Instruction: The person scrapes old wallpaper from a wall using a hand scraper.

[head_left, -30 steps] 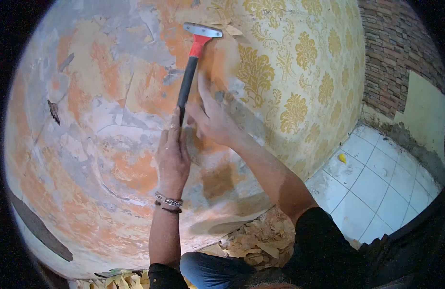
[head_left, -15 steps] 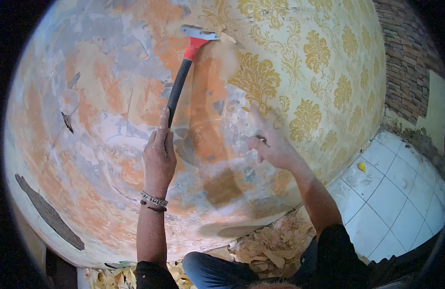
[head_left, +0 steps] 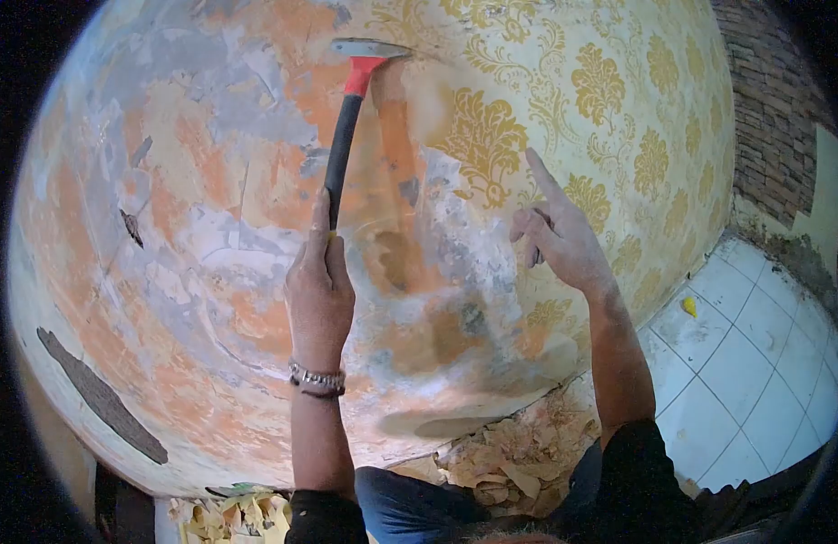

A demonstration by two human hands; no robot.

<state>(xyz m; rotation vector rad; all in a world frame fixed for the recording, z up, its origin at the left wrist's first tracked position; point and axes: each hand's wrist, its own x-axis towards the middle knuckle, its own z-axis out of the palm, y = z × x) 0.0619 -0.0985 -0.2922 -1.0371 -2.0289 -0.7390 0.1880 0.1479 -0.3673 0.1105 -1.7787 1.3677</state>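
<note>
My left hand (head_left: 321,295) is wrapped round the lower end of a long-handled scraper (head_left: 345,136), its index finger lying along the black grip. The scraper has a red neck and a wide metal blade, which is against the wall near the ragged edge of the yellow-patterned wallpaper (head_left: 650,159). My right hand (head_left: 569,245) has its index finger stretched out over the wallpaper. Its other fingers are loosely bent, and I see nothing held in them. Left of the paper, the stripped wall (head_left: 192,163) shows patchy orange, grey and white.
Torn paper scraps (head_left: 519,458) lie heaped at the foot of the wall around my jeans-clad leg (head_left: 410,503). White floor tiles (head_left: 723,390) extend to the right, below a brick-patterned wall (head_left: 768,118). A dark gouge (head_left: 102,394) marks the wall at lower left.
The scraper blade has shifted slightly up and left, while my left hand has moved right. A paper flap beside the blade no longer shows. My right hand has moved right across the wallpaper.
</note>
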